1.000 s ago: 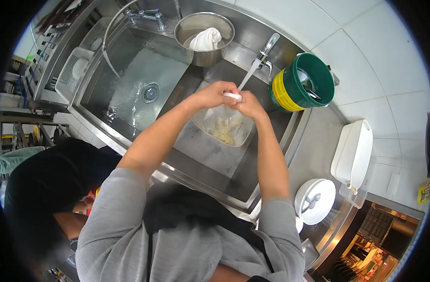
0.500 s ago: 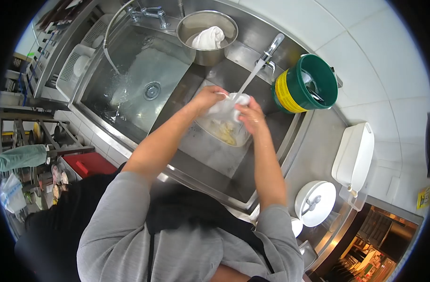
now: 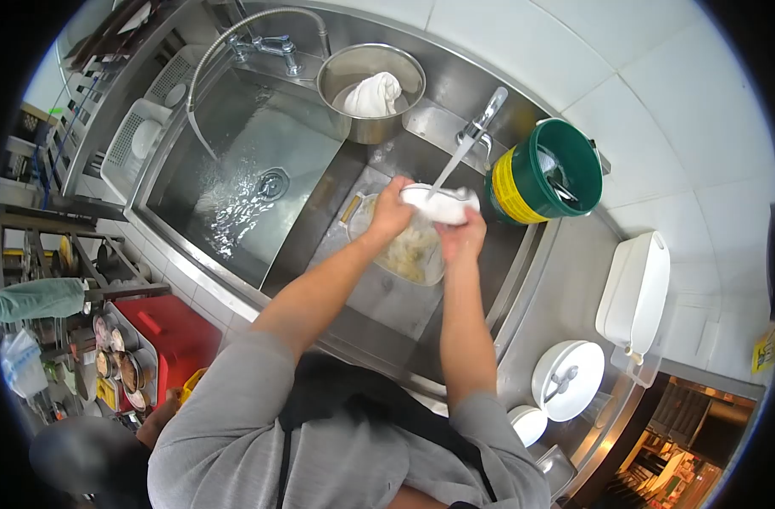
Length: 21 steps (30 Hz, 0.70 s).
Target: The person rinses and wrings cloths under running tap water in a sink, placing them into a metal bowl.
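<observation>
Both hands grip a white bowl (image 3: 434,206) under the running tap (image 3: 482,123), and the water stream falls into it. My left hand (image 3: 393,212) closes on the bowl's left rim. My right hand (image 3: 464,237) holds its right side from below. Beneath them, in the right sink basin (image 3: 387,301), sits a clear container (image 3: 409,276) with pale yellowish food scraps (image 3: 409,250) inside. To its left lies a tool with a yellowish handle (image 3: 351,209), partly hidden by my left hand.
Water fills the left basin (image 3: 235,127) below a hose spout (image 3: 203,140). A steel pot (image 3: 370,127) with a white cloth (image 3: 373,95) stands behind. Right are a green bucket (image 3: 565,170), white bowls (image 3: 578,382) and a white bin (image 3: 633,293). A co-worker's dark cap (image 3: 78,458) shows lower left.
The white bowl has been turned, so its rim now faces the stream, and both hands have shifted slightly down with it. A co-worker has come into view at lower left.
</observation>
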### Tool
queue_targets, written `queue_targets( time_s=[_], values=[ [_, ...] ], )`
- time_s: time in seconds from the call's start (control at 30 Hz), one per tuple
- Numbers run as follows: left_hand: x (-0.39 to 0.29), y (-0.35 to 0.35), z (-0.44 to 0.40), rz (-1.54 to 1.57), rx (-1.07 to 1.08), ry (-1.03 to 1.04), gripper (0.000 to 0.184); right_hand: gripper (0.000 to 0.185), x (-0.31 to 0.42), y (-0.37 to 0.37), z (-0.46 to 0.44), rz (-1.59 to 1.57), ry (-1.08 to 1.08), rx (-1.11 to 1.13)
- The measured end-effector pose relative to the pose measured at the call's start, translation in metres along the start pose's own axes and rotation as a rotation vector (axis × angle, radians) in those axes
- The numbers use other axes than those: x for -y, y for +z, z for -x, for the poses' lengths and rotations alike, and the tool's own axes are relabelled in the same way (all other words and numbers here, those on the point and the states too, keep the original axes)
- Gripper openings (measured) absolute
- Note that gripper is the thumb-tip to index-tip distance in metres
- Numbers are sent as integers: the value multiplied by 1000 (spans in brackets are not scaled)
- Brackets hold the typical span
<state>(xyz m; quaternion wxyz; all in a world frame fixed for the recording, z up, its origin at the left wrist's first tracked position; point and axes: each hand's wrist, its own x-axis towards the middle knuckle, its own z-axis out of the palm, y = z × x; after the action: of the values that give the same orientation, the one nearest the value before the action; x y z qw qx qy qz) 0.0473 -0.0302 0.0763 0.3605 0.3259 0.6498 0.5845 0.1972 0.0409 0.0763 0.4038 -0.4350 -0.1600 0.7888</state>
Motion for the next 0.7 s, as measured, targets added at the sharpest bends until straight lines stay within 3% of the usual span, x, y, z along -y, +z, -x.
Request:
queue_targets(
  time_s=[0.03, 0.13, 0.23, 0.27, 0.37, 0.4, 0.47, 0.57, 0.63, 0.67, 0.7],
  values=[
    [-3, 7, 0, 52, -76, -46, 44, 54, -8, -18, -9, -48, 107, -76],
    [-38, 17, 16, 350, -32, -266, 45, 60, -28, 39, 44, 199, 359, -143],
    [-37, 8, 23, 559, 23, -217, 46, 71, -59, 24, 9, -217, 182, 313],
    [-34, -1, 24, 507, 23, -178, 49, 59, -54, 31, 12, -262, 183, 311],
    [-38, -23, 36, 375, -139, -260, 42, 41, -46, 44, -7, 15, -108, 15],
    [-43, -24, 37, 600, -38, -481, 38, 29, -42, 45, -8, 144, -234, -8],
    [-68, -32, 32, 1051, 170, -896, 33, 30, -41, 58, 11, 399, -369, 100],
    [47, 6, -21, 1304, 227, -742, 30, 32, -56, 57, 28, 594, -553, 106],
    [1, 14, -8, 1150, -112, -644, 25, 30, -45, 63, 40, 623, -577, 35],
    [-19, 18, 0, 1058, -274, -597, 24, 26, -44, 65, 36, 467, -467, -149],
    [-21, 25, 7, 1026, -264, -574, 23, 26, -42, 63, 36, 425, -369, -212]
  ],
)
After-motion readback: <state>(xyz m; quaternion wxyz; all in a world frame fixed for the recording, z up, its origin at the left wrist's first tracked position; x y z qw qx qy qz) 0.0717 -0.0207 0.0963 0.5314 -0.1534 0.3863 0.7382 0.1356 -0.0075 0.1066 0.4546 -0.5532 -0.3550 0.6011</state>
